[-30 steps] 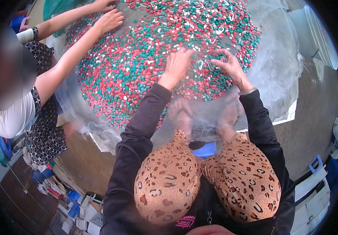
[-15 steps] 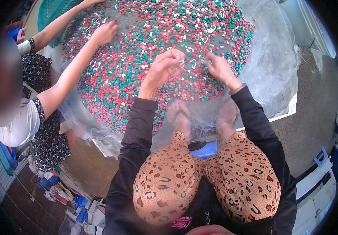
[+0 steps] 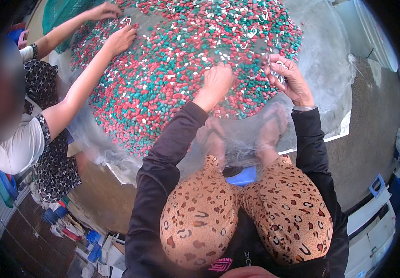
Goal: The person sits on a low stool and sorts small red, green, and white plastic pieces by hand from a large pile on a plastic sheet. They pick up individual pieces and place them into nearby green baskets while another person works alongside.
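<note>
A wide heap of small red, green and white pieces (image 3: 163,83) is spread on clear plastic sheeting (image 3: 323,88) before me. Among them lie white hook-shaped pieces (image 3: 252,33). My left hand (image 3: 217,83) is down at the heap with its fingers curled together; whatever is in its fingertips is hidden. Over the heap's right edge, my right hand (image 3: 289,78) is raised, palm turned inward, with several white hook-shaped pieces (image 3: 279,69) gathered in its fingers. One more sticks up near the fingertips.
A co-worker at the left reaches over the heap with both hands (image 3: 121,39). Green netting (image 3: 60,23) stands behind them. At the upper right is a pale tub (image 3: 371,32). My feet rest at the sheeting's near edge, with something blue (image 3: 242,177) between my legs.
My right hand has moved right and turned up, showing white hook-shaped pieces. My left hand has moved right and down to the heap. The co-worker's far hand has shifted over the heap.
</note>
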Action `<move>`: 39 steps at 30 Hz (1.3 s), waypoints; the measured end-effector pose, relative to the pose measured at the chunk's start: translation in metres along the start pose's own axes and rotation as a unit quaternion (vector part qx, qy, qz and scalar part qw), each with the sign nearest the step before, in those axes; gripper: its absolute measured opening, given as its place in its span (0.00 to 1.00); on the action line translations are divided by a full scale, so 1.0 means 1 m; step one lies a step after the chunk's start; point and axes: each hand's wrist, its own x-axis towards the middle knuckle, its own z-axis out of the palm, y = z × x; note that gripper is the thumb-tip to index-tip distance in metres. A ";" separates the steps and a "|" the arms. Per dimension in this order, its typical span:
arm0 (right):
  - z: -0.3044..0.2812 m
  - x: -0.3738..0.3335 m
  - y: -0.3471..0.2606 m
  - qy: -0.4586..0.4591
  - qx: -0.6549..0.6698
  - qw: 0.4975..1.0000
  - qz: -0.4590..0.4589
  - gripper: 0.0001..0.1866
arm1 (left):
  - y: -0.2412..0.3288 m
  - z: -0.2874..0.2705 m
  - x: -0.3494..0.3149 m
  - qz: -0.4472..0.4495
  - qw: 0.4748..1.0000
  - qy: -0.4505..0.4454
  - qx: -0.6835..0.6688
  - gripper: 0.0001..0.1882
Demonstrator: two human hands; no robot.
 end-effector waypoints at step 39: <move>-0.067 -0.025 0.002 -0.050 0.445 0.891 -0.069 0.21 | 0.005 0.025 0.034 0.291 0.955 0.052 -0.008 0.09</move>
